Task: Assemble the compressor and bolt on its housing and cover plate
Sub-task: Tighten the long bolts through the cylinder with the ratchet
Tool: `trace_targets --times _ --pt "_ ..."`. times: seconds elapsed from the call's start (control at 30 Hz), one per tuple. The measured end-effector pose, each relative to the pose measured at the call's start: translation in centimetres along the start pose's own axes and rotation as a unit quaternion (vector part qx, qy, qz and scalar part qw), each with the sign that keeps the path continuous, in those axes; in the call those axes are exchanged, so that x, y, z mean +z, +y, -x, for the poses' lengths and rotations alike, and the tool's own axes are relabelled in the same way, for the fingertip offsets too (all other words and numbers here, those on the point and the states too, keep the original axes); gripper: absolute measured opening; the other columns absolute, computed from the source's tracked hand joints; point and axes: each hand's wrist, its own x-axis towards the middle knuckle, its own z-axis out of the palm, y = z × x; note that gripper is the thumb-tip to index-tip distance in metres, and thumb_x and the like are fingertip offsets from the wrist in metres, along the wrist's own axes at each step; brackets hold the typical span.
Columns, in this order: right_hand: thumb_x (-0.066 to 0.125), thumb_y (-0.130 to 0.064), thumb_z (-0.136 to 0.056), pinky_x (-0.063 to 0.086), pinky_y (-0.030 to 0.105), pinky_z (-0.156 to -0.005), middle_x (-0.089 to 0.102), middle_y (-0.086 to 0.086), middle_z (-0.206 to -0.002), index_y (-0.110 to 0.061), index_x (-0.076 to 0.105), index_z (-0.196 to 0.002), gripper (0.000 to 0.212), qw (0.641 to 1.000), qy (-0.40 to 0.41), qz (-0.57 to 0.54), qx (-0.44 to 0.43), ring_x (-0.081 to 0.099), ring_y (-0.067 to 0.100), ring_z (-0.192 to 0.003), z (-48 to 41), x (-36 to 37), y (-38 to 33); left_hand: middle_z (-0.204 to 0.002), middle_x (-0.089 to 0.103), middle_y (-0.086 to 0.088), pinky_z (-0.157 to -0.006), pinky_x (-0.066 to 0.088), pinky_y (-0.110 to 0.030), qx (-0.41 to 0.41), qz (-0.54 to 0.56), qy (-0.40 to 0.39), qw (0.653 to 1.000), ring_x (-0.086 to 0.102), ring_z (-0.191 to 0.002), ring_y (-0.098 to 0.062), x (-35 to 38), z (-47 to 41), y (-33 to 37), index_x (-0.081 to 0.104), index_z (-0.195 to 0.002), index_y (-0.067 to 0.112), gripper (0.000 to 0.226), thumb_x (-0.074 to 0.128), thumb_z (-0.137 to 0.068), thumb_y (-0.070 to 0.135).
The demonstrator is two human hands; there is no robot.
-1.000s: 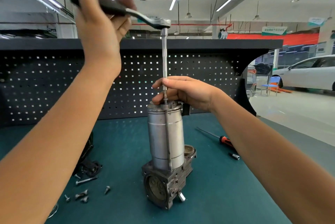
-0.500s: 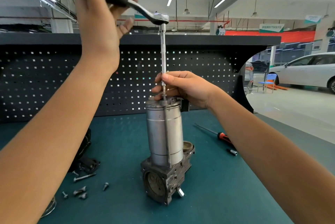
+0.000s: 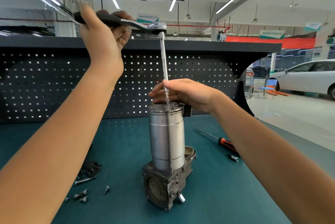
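Standing upright on the tabletop [image 3: 235,196], the compressor [image 3: 163,138] looks heavy, stiff, top-heavy (best steadied by its cast base [image 3: 170,185], I'd say); right hand [image 3: 186,95] pinches the extension bar [image 3: 164,60] atop it, left hand [image 3: 101,42] grips the ratchet [image 3: 145,25].

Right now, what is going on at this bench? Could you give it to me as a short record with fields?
Place: workshop bench with a teal mat
Workpiece: compressor, standing upright on the mat
Left hand: grips the ratchet handle, held high
Tool: extension bar runs from the ratchet down to the compressor's top
Right hand: holds the bar's lower end, just above the compressor
Nearby: screwdriver to the right, loose bolts to the left
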Motion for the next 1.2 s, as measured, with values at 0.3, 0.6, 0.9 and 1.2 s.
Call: trace_targets --times 0.3,0.6,0.9,1.2 --pt "0.021 -0.085 -0.057 0.03 0.028 -0.104 0.071 -0.016 -0.104 -0.028 0.06 -0.118 0.092 0.966 -0.001 0.239 0.102 0.054 -0.003 -0.112 -0.5 1.6 -1.6 -0.064 0.066 0.001 -0.06 0.048 -0.022 0.038 -0.034 -0.03 0.998 0.067 -0.074 -0.016 0.9 0.7 0.9 0.041 -0.086 0.012 0.031 0.023 -0.102 0.031" --pt "0.032 -0.069 -0.072 0.034 0.028 -0.097 0.071 -0.007 -0.105 -0.03 0.052 -0.124 0.067 0.992 -0.001 0.112 0.06 0.06 0.004 -0.107 0.5 1.0 -0.7 -0.066 0.067 0.0 -0.057 0.048 -0.022 0.029 -0.024 -0.033 0.999 0.068 -0.073 -0.017 1.1 0.8 0.9 0.042 -0.087 0.01 0.032 0.022 -0.103 0.03" --pt "0.042 -0.02 -0.098 0.052 0.019 -0.083 0.074 0.0 -0.089 -0.012 0.064 -0.094 0.024 1.0 0.023 0.02 0.007 0.068 0.007 -0.088 0.5 0.6 0.2 -0.049 0.062 0.005 -0.051 0.042 -0.022 0.003 -0.069 0.043 0.997 0.061 -0.052 -0.01 0.0 -1.0 0.2 0.037 -0.078 0.015 0.031 0.027 -0.103 0.031" --pt "0.055 -0.024 -0.089 0.055 0.027 -0.083 0.073 0.004 -0.078 -0.012 0.064 -0.079 0.018 0.998 0.05 0.014 -0.026 0.067 0.02 -0.089 0.4 0.6 0.9 -0.07 0.061 0.011 -0.073 0.048 -0.02 0.307 -0.227 -0.144 0.913 0.062 -0.068 0.001 1.7 1.5 1.3 0.04 -0.084 0.019 0.019 0.03 -0.099 0.012"
